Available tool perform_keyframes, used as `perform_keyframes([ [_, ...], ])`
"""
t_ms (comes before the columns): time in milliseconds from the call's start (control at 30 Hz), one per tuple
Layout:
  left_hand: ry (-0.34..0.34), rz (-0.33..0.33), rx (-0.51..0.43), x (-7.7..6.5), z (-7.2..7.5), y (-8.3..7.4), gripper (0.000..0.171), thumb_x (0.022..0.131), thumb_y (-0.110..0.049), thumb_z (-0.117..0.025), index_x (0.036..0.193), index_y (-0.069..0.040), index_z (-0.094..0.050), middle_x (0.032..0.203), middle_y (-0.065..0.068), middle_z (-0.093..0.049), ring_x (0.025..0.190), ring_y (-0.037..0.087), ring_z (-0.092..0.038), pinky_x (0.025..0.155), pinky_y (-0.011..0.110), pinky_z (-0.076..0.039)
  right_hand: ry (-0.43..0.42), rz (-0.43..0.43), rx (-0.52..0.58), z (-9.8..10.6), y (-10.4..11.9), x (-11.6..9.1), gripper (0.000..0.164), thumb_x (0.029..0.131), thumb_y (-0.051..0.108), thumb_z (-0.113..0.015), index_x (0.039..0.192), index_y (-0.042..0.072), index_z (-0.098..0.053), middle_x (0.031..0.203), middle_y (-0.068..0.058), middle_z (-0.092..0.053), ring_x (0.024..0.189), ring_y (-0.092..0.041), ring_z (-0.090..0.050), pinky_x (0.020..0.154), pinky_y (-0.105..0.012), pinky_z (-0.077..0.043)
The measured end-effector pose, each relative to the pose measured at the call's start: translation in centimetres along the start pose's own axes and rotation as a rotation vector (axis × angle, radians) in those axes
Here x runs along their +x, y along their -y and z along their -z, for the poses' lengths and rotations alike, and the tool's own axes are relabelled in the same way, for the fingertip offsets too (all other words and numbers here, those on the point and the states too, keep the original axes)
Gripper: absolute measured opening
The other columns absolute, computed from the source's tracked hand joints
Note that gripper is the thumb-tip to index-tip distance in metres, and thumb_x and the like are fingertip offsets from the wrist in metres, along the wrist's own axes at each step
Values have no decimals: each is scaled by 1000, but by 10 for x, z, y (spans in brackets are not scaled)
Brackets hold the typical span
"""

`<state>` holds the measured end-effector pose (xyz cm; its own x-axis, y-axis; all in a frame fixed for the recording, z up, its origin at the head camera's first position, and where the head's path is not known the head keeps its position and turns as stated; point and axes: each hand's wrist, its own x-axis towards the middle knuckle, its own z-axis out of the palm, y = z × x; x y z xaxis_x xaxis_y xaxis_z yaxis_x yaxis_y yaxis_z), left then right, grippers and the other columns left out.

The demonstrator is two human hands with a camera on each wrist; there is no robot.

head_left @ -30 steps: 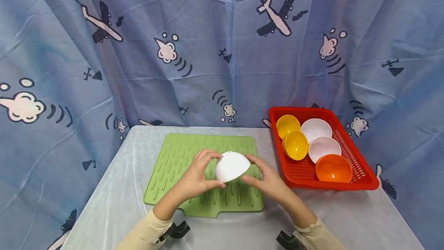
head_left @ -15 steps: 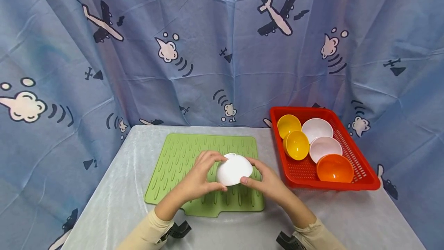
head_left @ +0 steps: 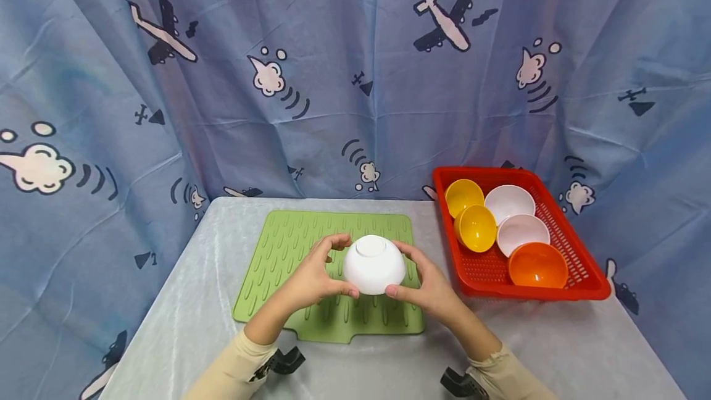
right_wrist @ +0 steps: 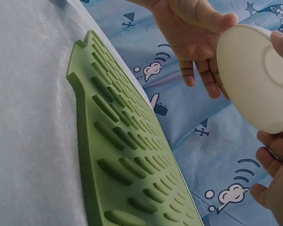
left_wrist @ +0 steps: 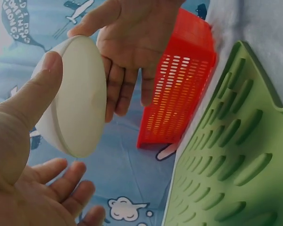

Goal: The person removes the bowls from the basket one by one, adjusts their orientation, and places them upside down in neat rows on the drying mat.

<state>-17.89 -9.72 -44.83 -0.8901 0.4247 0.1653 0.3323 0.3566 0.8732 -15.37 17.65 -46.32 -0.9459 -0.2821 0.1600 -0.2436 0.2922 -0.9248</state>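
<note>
A white bowl (head_left: 373, 267) hangs upside down above a green ridged mat (head_left: 328, 326), its foot ring facing up. My right hand (head_left: 426, 276) pinches it, with the thumb on its outer wall and fingertips at its far side in the right wrist view. The thumb of my left hand (head_left: 313, 276) touches the bowl's near left wall, while its other fingers are spread and look apart from it. From the left wrist camera, the bowl (left_wrist: 80, 101) shows its pale hollow inside.
To the right stands a red slotted basket (head_left: 466, 286) with two yellow bowls (head_left: 476, 228), two whitish bowls (head_left: 523, 235) and an orange bowl (head_left: 537, 265). A pale cloth (head_left: 194, 276) covers the table. Behind it hangs a blue curtain (head_left: 311, 159) printed with planes.
The white bowl has turned from tilted to upside down, its foot ring now on top. My right hand has closed on it, and my left fingers have loosened from it.
</note>
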Motion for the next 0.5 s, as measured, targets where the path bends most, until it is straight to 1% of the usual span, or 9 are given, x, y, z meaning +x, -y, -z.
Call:
perform_keyframes([
  [133,36,-15,-6,1,5,0,98,63,-31,-99,146,-14,-50,142,0,-54,130,23,-48,107,52,-39,1,33,16,-2,5,2,83,79,23,-89,150,20,-47,153,-8,-49,146,-36,-36,113,-77,-17],
  [200,43,-24,-11,0,9,0,95,63,-29,-100,144,-16,-52,141,-1,-55,129,22,-49,107,53,-39,4,43,-5,-3,8,4,84,77,26,-91,150,22,-48,152,-6,-50,146,-35,-37,113,-76,-19],
  [367,29,-47,0,-1,24,2,93,63,-23,-100,143,-18,-53,141,-3,-56,128,22,-49,106,55,-40,13,80,-87,-11,15,16,87,73,34,-93,148,29,-49,152,-1,-49,145,-32,-39,112,-75,-25],
  [500,26,-57,24,-2,40,6,92,66,-23,-98,145,-18,-52,143,-2,-55,128,27,-49,106,56,-39,15,115,-133,-20,18,29,87,72,35,-94,147,29,-51,153,-3,-45,144,-32,-39,111,-74,-27],
])
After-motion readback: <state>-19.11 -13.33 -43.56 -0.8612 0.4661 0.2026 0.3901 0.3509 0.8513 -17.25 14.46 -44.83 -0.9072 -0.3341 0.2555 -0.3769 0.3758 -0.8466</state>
